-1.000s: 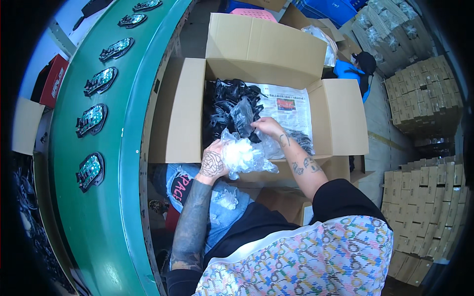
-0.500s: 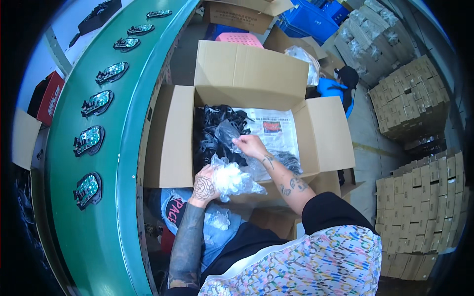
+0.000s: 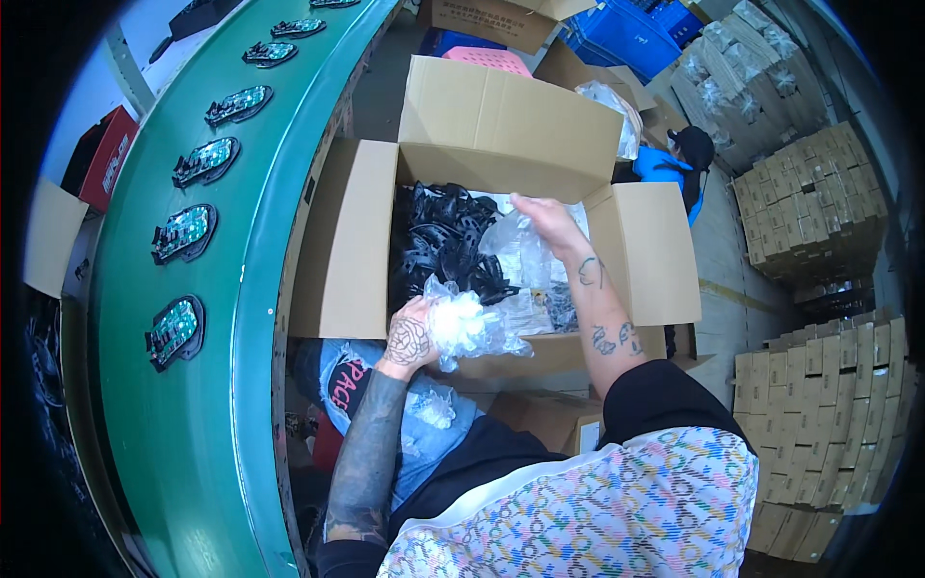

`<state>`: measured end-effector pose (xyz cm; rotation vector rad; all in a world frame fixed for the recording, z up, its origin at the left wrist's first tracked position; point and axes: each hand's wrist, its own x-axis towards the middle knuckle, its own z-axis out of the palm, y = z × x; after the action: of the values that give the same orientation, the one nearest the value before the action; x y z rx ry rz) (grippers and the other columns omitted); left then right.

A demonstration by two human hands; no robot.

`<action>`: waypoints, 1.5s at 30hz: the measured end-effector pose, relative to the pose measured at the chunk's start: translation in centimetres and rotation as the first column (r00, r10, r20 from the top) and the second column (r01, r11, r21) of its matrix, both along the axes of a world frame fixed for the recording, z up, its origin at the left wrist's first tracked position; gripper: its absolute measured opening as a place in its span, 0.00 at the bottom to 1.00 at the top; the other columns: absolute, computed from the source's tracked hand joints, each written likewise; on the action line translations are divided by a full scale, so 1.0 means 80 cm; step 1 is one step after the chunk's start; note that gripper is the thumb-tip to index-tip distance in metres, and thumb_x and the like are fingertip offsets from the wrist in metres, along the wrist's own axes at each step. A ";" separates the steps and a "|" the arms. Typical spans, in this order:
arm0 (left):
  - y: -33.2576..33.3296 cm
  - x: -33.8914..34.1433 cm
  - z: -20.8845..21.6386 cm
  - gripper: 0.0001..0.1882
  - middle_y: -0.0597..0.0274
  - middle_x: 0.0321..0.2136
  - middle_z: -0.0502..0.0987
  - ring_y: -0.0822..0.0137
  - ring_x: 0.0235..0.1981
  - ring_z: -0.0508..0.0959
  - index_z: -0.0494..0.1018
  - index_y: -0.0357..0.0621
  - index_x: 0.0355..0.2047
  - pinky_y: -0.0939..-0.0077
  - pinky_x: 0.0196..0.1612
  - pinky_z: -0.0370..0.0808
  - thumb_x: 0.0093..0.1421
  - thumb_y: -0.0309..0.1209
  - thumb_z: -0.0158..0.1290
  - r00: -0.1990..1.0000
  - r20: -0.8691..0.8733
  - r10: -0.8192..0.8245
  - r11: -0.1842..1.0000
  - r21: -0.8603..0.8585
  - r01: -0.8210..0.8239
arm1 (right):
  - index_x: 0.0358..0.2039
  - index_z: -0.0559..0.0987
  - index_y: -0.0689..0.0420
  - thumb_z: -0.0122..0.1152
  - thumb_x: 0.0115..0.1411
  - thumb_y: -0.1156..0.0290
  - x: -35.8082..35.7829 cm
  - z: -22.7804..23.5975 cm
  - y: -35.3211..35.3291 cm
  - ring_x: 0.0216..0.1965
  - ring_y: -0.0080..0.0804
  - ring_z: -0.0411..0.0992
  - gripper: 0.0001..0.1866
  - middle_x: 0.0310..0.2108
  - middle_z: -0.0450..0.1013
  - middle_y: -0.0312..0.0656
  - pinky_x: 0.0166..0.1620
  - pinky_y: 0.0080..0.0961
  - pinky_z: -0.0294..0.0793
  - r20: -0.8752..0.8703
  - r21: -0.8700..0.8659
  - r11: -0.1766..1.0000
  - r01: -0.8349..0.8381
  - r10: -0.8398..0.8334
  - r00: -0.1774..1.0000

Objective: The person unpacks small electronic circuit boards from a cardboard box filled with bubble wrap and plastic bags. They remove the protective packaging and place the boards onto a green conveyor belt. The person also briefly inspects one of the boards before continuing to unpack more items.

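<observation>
My left hand (image 3: pixel 409 337) is closed round a bunch of crumpled clear plastic bags (image 3: pixel 467 328), just over the near edge of an open cardboard box (image 3: pixel 511 159). Inside the box, my right hand (image 3: pixel 549 223) pinches the edge of a single clear plastic bag (image 3: pixel 513 241); its fingertips are partly turned from view. Black plastic parts with looped shapes (image 3: pixel 448 236) are heaped on the left side of the box. Under and beside the bag lies printed paper (image 3: pixel 575 217), with more bagged dark items (image 3: pixel 561 306) near the box's front right corner.
To the left, a green conveyor belt (image 3: pixel 217 385) carries a row of black casings with green circuit boards (image 3: pixel 183 234). Stacked cartons (image 3: pixel 819 405) stand at the right. A person in blue (image 3: pixel 670 166) is beyond the box. Blue crates (image 3: pixel 621 43) sit at the back.
My right hand has moved away and to the right with its bag, off the black parts. My left hand still holds its bunch of bags. The whole view has shifted slightly.
</observation>
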<state>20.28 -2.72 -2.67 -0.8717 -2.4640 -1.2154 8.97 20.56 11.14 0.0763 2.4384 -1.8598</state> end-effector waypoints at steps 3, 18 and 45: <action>0.004 0.001 -0.007 0.18 0.55 0.34 0.78 0.57 0.37 0.77 0.76 0.44 0.37 0.64 0.43 0.73 0.48 0.41 0.57 1.000 0.001 0.019 1.000 0.015 -0.019 | 0.36 0.80 0.64 0.59 0.59 0.65 -0.010 -0.012 0.020 0.41 0.26 0.73 0.14 0.35 0.77 0.41 0.47 0.23 0.68 -0.037 -0.037 0.999 0.010 -0.011 0.999; 0.006 -0.018 -0.044 0.17 0.63 0.39 0.75 0.69 0.41 0.76 0.69 0.47 0.49 0.71 0.43 0.75 0.61 0.39 0.50 0.665 0.569 -0.484 0.352 0.822 -0.447 | 0.41 0.79 0.57 0.59 0.57 0.63 0.111 -0.115 -0.142 0.48 0.47 0.71 0.14 0.46 0.71 0.50 0.52 0.35 0.69 -0.510 0.407 0.844 -0.350 0.527 0.679; 0.042 -0.019 -0.041 0.22 0.59 0.38 0.77 0.68 0.39 0.78 0.69 0.37 0.45 0.74 0.43 0.74 0.47 0.20 0.58 0.881 0.467 -0.083 0.753 0.608 -0.251 | 0.61 0.58 0.65 0.33 0.69 0.48 0.055 -0.152 -0.027 0.61 0.34 0.57 0.33 0.60 0.60 0.49 0.63 0.26 0.53 -0.031 0.113 0.861 -0.496 0.502 0.864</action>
<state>18.76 0.66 -5.93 -0.2662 -2.0456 -2.2693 13.34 18.39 -1.00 -0.5632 2.2871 -1.5226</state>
